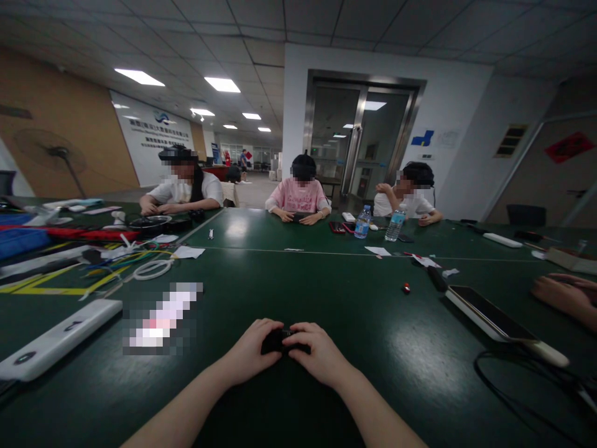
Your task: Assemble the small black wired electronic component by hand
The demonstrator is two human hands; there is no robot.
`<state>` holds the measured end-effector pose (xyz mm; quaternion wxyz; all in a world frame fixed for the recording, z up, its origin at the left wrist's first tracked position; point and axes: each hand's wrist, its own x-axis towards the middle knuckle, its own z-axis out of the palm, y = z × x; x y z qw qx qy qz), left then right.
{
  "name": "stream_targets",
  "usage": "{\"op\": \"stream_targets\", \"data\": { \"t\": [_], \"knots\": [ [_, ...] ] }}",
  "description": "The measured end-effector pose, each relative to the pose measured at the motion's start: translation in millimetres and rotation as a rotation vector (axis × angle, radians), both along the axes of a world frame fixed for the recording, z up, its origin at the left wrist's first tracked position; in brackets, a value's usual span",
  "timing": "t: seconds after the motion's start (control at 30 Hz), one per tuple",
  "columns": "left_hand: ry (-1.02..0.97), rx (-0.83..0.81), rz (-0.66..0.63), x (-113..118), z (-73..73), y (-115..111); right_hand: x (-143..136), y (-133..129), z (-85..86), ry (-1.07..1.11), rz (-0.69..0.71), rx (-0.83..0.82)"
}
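Both my hands meet over the dark green table (289, 280), close to its near side. My left hand (252, 351) grips the left end of a small black object (276, 340), thumb below and fingers above. On the right end of the same object, my right hand (319, 351) has its fingers and thumb closed in a like way. Much of the object is covered by the fingers, and its kind is too dark to make out. To the left of my hands lies a phone (165, 317) with a lit, blurred screen.
A white power bank-like bar (60, 339) lies at left, near coiled cables (153, 269) and blue trays (23, 241). Rightward are a dark-screened device (489, 314), a black cable (485, 379) and another person's hands (566, 292). Two water bottles (362, 222) stand across the table, where several people sit.
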<state>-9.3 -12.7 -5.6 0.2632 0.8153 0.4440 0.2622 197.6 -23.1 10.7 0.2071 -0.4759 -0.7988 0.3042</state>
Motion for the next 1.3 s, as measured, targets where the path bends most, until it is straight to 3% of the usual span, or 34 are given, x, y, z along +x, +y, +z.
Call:
{"op": "stream_targets", "data": {
  "t": [1.3],
  "knots": [
    [0.040,-0.025,0.011,2,4.9,-2,0,-3,8.3,0.050,-0.015,-0.021]
  ]
}}
